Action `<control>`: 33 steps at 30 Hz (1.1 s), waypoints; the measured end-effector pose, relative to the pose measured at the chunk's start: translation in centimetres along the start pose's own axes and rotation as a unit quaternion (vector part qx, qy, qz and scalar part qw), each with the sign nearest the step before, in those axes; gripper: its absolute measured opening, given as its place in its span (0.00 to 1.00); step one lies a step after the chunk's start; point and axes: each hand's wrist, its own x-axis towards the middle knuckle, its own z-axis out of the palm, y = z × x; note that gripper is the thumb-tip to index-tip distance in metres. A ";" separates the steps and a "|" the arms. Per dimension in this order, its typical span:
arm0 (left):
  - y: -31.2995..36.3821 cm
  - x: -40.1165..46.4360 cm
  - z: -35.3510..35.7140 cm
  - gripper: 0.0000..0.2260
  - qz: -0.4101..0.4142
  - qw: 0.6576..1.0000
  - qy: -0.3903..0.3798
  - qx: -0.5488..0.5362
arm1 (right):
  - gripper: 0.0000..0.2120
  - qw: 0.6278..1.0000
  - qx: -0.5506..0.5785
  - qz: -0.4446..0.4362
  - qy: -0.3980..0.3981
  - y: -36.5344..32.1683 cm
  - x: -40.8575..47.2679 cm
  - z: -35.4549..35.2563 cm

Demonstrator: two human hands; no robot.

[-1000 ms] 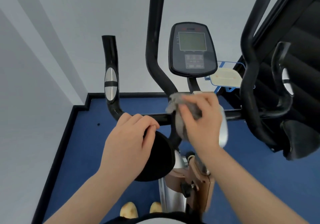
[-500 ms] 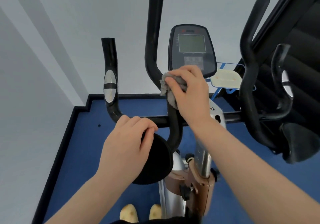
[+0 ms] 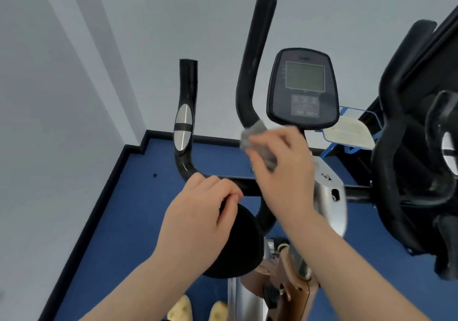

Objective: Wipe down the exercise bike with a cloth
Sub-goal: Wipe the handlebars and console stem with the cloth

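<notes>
The exercise bike's black handlebar [image 3: 186, 152] curves up at the left, and a taller inner bar [image 3: 255, 67] rises beside the console [image 3: 303, 87]. My right hand [image 3: 285, 169] grips a grey cloth [image 3: 257, 137] against the lower bend of the inner bar, just below and left of the console. My left hand [image 3: 198, 219] is curled over the horizontal crossbar [image 3: 245, 184], above a black round pad [image 3: 238, 243]. The hand hides where its fingers meet the bar.
A second black machine [image 3: 409, 147] stands close on the right. A blue-framed pale tray [image 3: 349, 132] sits behind the console. White walls meet at the left above blue carpet [image 3: 138, 209]. My yellow shoes [image 3: 183, 308] show at the bottom.
My right hand and the cloth went up the inner bar from the crossbar junction, then slid slightly down and right. The view shifted, and my left hand stayed on the crossbar.
</notes>
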 end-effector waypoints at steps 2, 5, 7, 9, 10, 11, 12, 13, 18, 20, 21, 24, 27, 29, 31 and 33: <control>0.0 0.0 0.0 0.06 0.004 1.000 0.007 -0.004 | 0.05 0.999 -0.002 -0.025 -0.025 0.4 0.1 -0.2; -0.2 0.9 -0.5 0.07 0.000 0.998 -0.020 -0.061 | 0.04 0.999 0.038 0.001 -0.015 0.1 3.9 0.6; -0.7 2.7 -1.3 0.08 0.000 0.997 -0.009 -0.074 | 0.05 0.998 0.059 0.006 -0.002 -0.3 5.1 1.3; -1.7 5.6 -2.3 0.07 0.012 0.998 0.037 -0.058 | 0.05 0.998 0.053 0.012 0.009 -0.5 4.1 1.5; -2.2 7.3 -2.9 0.07 0.019 0.997 0.062 -0.045 | 0.05 0.999 0.036 0.005 0.014 -0.5 3.1 1.6; -2.6 9.0 -3.5 0.07 0.029 0.995 0.085 -0.031 | 0.05 1.000 0.022 -0.004 0.014 -0.6 2.3 1.6; -3.0 10.7 -4.2 0.07 0.044 0.994 0.102 -0.014 | 0.05 1.000 0.022 -0.010 0.005 -0.6 2.1 1.6; -3.4 12.4 -4.7 0.07 0.062 0.992 0.111 0.006 | 0.04 0.999 0.037 -0.006 -0.009 -0.5 2.8 1.6; -4.8 19.9 -6.3 0.08 0.082 0.990 0.099 0.062 | 0.04 0.991 0.118 0.049 -0.038 -0.5 9.0 2.2; -5.2 21.8 -6.2 0.08 0.085 0.991 0.081 0.062 | 0.05 0.991 0.123 0.052 -0.031 -0.5 8.5 2.4; -5.5 22.5 -6.0 0.08 0.089 0.993 0.057 0.061 | 0.05 0.992 0.116 0.040 -0.024 -0.3 7.6 2.3; -5.9 23.3 -5.3 0.08 0.084 0.992 -0.021 0.090 | 0.08 0.995 0.091 0.007 -0.042 0.5 6.4 2.0; -6.4 23.6 -5.0 0.09 0.059 0.995 -0.045 0.072 | 0.07 0.992 0.121 0.025 -0.019 0.7 10.2 2.1; -6.5 23.6 -5.1 0.12 0.054 0.994 -0.046 0.085 | 0.07 0.990 0.135 0.035 0.021 0.3 12.7 2.5; -6.7 23.7 -4.9 0.15 0.056 0.994 -0.042 0.083 | 0.06 0.991 0.124 0.041 0.020 0.3 13.1 3.3; -6.9 23.7 -4.8 0.18 0.067 0.994 -0.032 0.077 | 0.04 0.993 0.112 0.031 -0.001 0.9 11.6 3.8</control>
